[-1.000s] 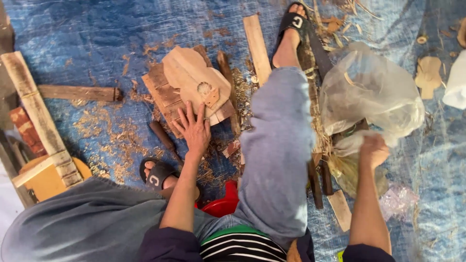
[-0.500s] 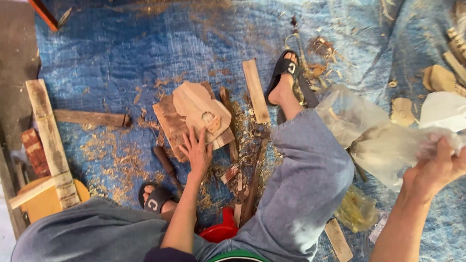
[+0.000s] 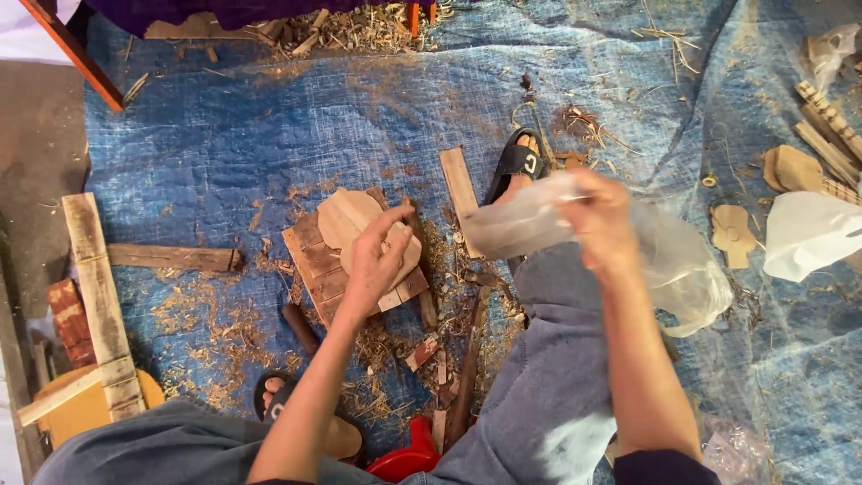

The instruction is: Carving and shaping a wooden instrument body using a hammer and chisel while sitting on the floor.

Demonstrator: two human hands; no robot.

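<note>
Lying at 9 o'clock, untouched: long plank [image 3: 99, 301], short wood strip [image 3: 175, 258], shavings [image 3: 202, 337] scattered over blue tarp [image 3: 224, 144]. Sitting just left of centre: slatted wooden block [image 3: 314, 265], carrying pale carved wood piece [image 3: 346, 220] with rounded lobes. Left hand [image 3: 382, 256] resting on the carved piece, fingers curled over its right edge, gripping or pressing it; which one cannot be told. Carved piece not yet lifted off the block, judging by contact all round. Lying at 6 o'clock beside the knee: dark tool handle [image 3: 467, 377], not in use. Right hand [image 3: 602, 220] hovering at 1 o'clock above the trouser leg, closed on clear plastic bag [image 3: 682, 269], bag mouth bunched toward the carved piece. Bag looking empty and slack; nothing inside visible. Judging: bagging barely started, piece outside, bag not opened wide. Waiting at 3 o'clock: similar flat cut-outs [image 3: 734, 235], white bag [image 3: 808, 233].
</note>
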